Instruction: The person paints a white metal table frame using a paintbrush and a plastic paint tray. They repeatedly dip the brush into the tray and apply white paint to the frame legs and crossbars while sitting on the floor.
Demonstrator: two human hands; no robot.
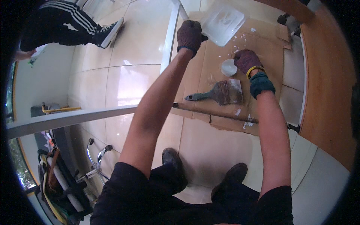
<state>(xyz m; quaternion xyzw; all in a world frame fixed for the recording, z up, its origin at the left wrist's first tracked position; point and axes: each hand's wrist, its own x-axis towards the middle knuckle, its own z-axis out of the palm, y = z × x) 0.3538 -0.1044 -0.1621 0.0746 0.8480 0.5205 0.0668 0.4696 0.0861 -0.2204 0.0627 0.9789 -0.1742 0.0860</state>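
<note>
My left hand (189,35), in a dark knitted glove, is closed at the left rim of a translucent white plastic tub (221,28). Its thumb lies against the tub's side, and whitish residue coats the inside. My right hand (248,62), gloved alike with a green cuff and a yellow band, is closed on the edge of a small round white cup (228,68). Its fingertips are partly hidden. Just below the cup, a wide paintbrush (223,92) with a green handle lies flat, its bristles whitened at the tips.
Brown cardboard (270,63) with white drips covers the tiled floor under these things. A pale metal frame (75,117) crosses at left, and a wooden panel (326,93) stands at right. Another person's leg (75,20) is upper left. A wheeled chair base (98,161) stands lower left.
</note>
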